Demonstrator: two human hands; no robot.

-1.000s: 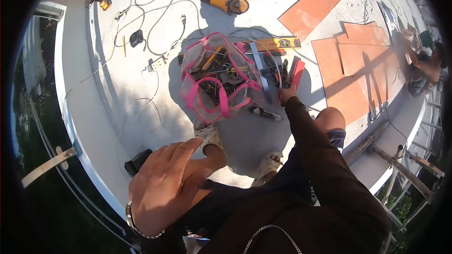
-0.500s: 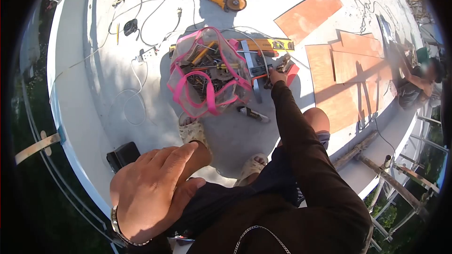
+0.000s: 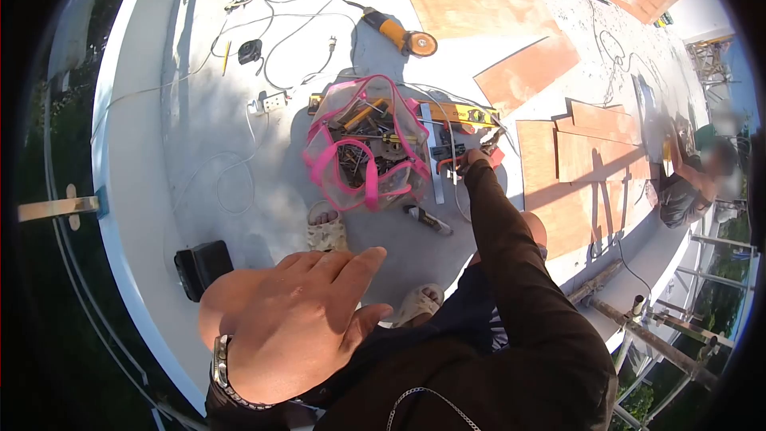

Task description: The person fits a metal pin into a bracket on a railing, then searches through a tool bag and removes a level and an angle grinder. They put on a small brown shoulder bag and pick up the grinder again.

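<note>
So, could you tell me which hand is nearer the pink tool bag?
Right. The right hand is beside the pink tool bag; the left hand hovers open, well away from it.

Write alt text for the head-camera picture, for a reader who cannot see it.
A person's right hand reaches down to red-handled tools beside a clear, pink-trimmed tool bag on a concrete floor. Their left hand hovers open near the camera; plywood sheets and an angle grinder lie around.

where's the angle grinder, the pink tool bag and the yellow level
angle grinder [image 3: 391, 30]: head view, on its yellow body
pink tool bag [image 3: 355, 187]: head view, on its clear near wall
yellow level [image 3: 467, 114]: head view, on its yellow beam beyond the bag
</note>
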